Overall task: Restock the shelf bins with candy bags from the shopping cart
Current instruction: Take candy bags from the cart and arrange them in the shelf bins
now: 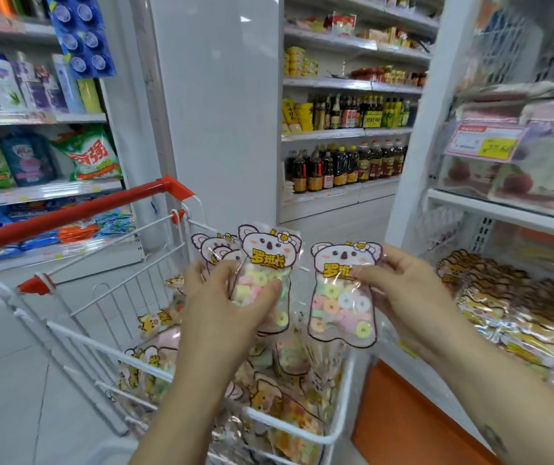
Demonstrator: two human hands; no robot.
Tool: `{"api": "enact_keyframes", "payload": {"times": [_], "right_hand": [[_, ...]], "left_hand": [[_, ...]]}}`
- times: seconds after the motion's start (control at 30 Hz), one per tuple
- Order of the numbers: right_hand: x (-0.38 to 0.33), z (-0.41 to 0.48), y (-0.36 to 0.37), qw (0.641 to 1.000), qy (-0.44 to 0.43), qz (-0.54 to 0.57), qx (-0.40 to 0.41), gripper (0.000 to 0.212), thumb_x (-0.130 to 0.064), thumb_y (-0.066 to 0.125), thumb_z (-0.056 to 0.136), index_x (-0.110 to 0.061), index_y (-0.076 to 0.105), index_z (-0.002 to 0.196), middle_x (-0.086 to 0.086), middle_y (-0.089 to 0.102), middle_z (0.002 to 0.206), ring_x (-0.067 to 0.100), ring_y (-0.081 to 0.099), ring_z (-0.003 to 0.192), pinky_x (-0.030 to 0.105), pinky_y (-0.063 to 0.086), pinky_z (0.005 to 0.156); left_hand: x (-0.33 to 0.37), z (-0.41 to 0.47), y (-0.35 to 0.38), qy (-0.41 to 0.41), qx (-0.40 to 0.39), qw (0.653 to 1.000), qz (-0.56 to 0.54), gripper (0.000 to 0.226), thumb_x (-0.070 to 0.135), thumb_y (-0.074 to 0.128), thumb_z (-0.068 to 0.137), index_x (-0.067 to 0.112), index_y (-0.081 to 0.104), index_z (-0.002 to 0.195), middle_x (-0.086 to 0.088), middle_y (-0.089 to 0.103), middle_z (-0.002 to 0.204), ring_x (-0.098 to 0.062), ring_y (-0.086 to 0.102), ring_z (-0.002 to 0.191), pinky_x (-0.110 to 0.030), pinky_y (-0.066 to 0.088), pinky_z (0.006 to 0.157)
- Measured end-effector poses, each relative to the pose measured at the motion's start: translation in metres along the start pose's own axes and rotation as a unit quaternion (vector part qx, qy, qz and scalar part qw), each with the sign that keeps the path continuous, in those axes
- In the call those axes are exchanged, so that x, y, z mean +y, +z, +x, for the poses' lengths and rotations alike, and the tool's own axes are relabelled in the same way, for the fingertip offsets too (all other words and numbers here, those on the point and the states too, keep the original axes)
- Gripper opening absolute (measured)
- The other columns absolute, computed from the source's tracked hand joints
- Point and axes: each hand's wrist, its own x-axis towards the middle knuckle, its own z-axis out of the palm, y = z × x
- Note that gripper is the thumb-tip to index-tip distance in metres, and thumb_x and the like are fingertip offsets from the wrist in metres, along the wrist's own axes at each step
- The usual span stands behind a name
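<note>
**Both hands loaded, bags held over the cart**

Head view:
- Two bare forearms come in from the bottom edge.
- left hand (225, 297): fingers curled round a stack of koala bags (270, 253). At least three, fanned out. Pastel ring candy shows through the clear front of the top one.
- right hand (406, 290): pinches a single koala bag (342, 307) at its right edge, thumb on the front over the yellow lettering. Bag is upright, print facing the camera.
- The two loads sit just beside each other. Can't tell if they touch.
- Both are held above the shopping cart (289, 429), a white wire basket with a red handle off to the left.
- Cart basket holds a pile of candy bags (268, 394), mixed prints, lying flat and overlapping.
- Just right of the right hand, brown-and-yellow bags (496, 297) are packed in rows on the low level of the right shelf (503, 213).
- Price label (483, 142) one level up, too blurred to read.
- Orange panel (403, 431) runs along the shelf base.
- Background: dark bottles (346, 166) on the far shelving, detergent packs (91, 156) on the left shelving.
</note>
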Motion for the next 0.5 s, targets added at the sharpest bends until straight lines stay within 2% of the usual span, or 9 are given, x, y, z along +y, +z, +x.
{"api": "enact_keyframes", "payload": {"times": [0.1, 0.17, 0.23, 0.3, 0.33, 0.37, 0.43, 0.5], "right_hand": [[-0.008, -0.026, -0.039, 0.997, 0.023, 0.056, 0.056, 0.017, 0.008, 0.06, 0.088, 0.002, 0.068, 0.102, 0.029, 0.07, 0.107, 0.044, 0.067, 0.103, 0.057, 0.053, 0.096], [-0.012, -0.047, -0.067, 0.993, 0.021, 0.067, 0.094, 0.016, 0.009, 0.059, 0.088, 0.001, 0.067, 0.1, 0.034, 0.066, 0.111, 0.046, 0.066, 0.104, 0.06, 0.051, 0.098], [-0.017, -0.07, -0.096, 0.991, 0.011, 0.057, 0.124, 0.016, 0.009, 0.059, 0.089, -0.003, 0.067, 0.097, 0.032, 0.067, 0.108, 0.038, 0.068, 0.094, 0.055, 0.054, 0.094], [-0.017, -0.092, -0.126, 0.988, 0.002, 0.039, 0.149, 0.014, 0.007, 0.06, 0.089, -0.005, 0.066, 0.095, 0.024, 0.072, 0.094, 0.03, 0.069, 0.085, 0.048, 0.058, 0.083], [-0.017, -0.102, -0.14, 0.986, -0.001, 0.028, 0.163, 0.013, 0.006, 0.061, 0.089, -0.005, 0.066, 0.094, 0.018, 0.073, 0.086, 0.027, 0.07, 0.083, 0.043, 0.059, 0.078], [-0.016, -0.112, -0.154, 0.984, -0.002, 0.019, 0.176, 0.013, 0.005, 0.062, 0.088, -0.006, 0.067, 0.094, 0.013, 0.074, 0.083, 0.026, 0.07, 0.082, 0.041, 0.059, 0.077], [-0.017, -0.128, -0.18, 0.98, -0.006, 0.009, 0.199, 0.014, 0.003, 0.064, 0.087, -0.008, 0.069, 0.093, 0.012, 0.075, 0.087, 0.027, 0.071, 0.084, 0.043, 0.057, 0.081], [-0.021, -0.139, -0.208, 0.973, -0.01, -0.017, 0.23, 0.012, 0.002, 0.066, 0.086, -0.008, 0.069, 0.092, 0.012, 0.075, 0.088, 0.029, 0.071, 0.084, 0.044, 0.056, 0.081]], "left_hand": [[0.029, -0.021, 0.02, 0.04, -0.041, 0.998, -0.014, 0.044, 0.057, 0.076, 0.076, 0.044, 0.049, 0.108, 0.004, 0.025, 0.156, -0.019, 0.043, 0.137, -0.027, 0.034, 0.1], [0.049, -0.036, 0.036, 0.067, -0.066, 0.995, -0.018, 0.041, 0.058, 0.075, 0.075, 0.046, 0.046, 0.102, 0.001, 0.027, 0.155, -0.02, 0.041, 0.139, -0.03, 0.035, 0.103], [0.072, -0.054, 0.054, 0.081, -0.092, 0.992, -0.025, 0.039, 0.057, 0.075, 0.074, 0.045, 0.047, 0.098, -0.001, 0.031, 0.152, -0.016, 0.045, 0.133, -0.029, 0.037, 0.103], [0.092, -0.073, 0.075, 0.095, -0.123, 0.987, -0.051, 0.028, 0.051, 0.077, 0.077, 0.042, 0.051, 0.085, 0.003, 0.037, 0.141, 0.004, 0.051, 0.108, -0.018, 0.038, 0.089], [0.102, -0.084, 0.086, 0.104, -0.141, 0.983, -0.061, 0.027, 0.048, 0.077, 0.078, 0.044, 0.051, 0.081, 0.007, 0.038, 0.133, 0.014, 0.048, 0.095, -0.011, 0.036, 0.08], [0.112, -0.094, 0.098, 0.112, -0.158, 0.979, -0.07, 0.028, 0.047, 0.077, 0.078, 0.046, 0.05, 0.079, 0.01, 0.036, 0.128, 0.017, 0.046, 0.089, -0.007, 0.032, 0.076], [0.129, -0.112, 0.124, 0.128, -0.194, 0.968, -0.091, 0.031, 0.045, 0.079, 0.077, 0.048, 0.049, 0.08, 0.012, 0.035, 0.125, 0.017, 0.046, 0.088, -0.005, 0.032, 0.076], [0.142, -0.126, 0.148, 0.136, -0.224, 0.959, -0.109, 0.032, 0.046, 0.08, 0.075, 0.046, 0.05, 0.086, 0.009, 0.037, 0.127, 0.005, 0.05, 0.095, -0.016, 0.037, 0.085]]}}
